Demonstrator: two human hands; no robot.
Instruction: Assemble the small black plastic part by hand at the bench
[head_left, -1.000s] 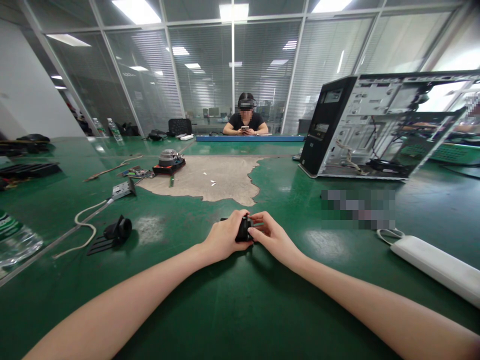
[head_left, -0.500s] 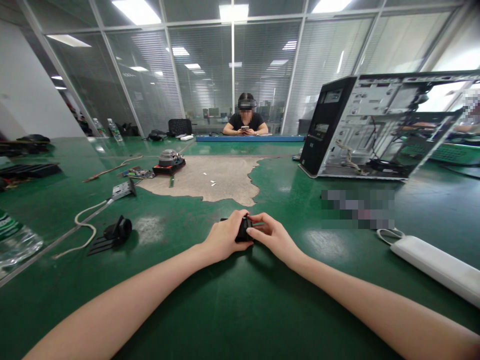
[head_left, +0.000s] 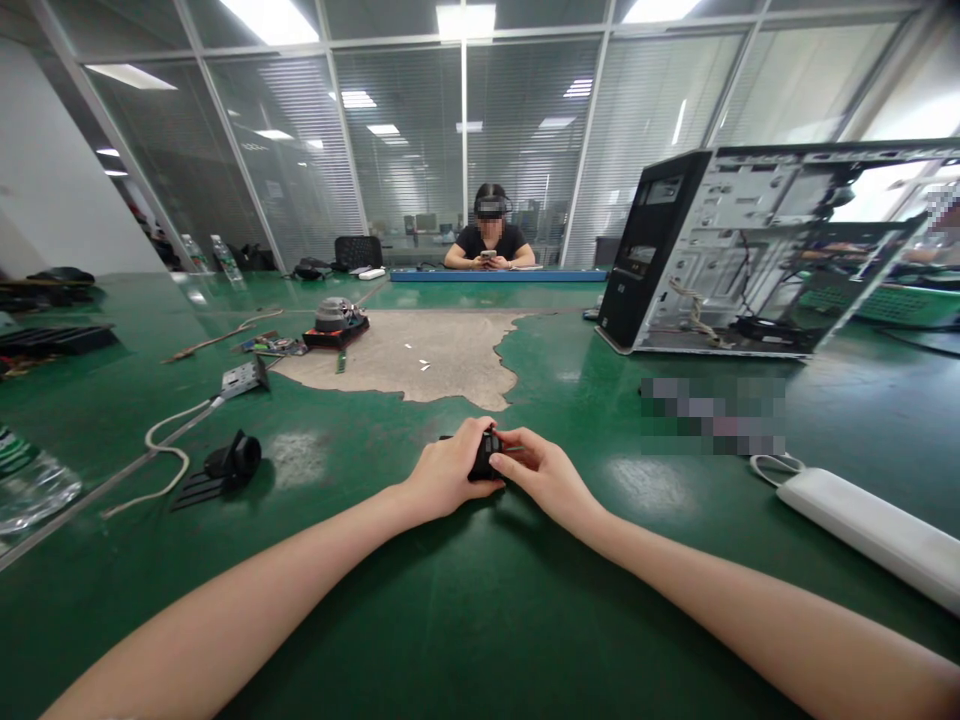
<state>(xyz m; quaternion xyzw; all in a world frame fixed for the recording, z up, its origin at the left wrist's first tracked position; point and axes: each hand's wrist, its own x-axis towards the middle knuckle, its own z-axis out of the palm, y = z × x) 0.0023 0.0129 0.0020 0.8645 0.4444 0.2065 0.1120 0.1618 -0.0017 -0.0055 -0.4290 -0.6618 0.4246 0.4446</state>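
A small black object (head_left: 486, 456) stands between my hands near the middle of the green table (head_left: 420, 620). My left hand (head_left: 450, 468) is wrapped round its left side, fingers over the top and thumb low at the front. From the right, my right hand (head_left: 541, 468) pinches at the object's right side with thumb and forefinger. Part of the object is hidden behind my fingers. Beyond my hands lies a bare grey-brown patch (head_left: 450, 350) of the tabletop.
An open computer case (head_left: 656, 250) stands at the back right, a white power strip (head_left: 870, 530) at the right. Leftward are a black plastic part (head_left: 234, 458), a metal bracket (head_left: 244, 377) with cable, and a bottle (head_left: 34, 480). A person (head_left: 491, 235) sits across the table holding a phone.
The view has shifted very slightly. Both hands keep their places on the black object, whose front face looks turned a little.
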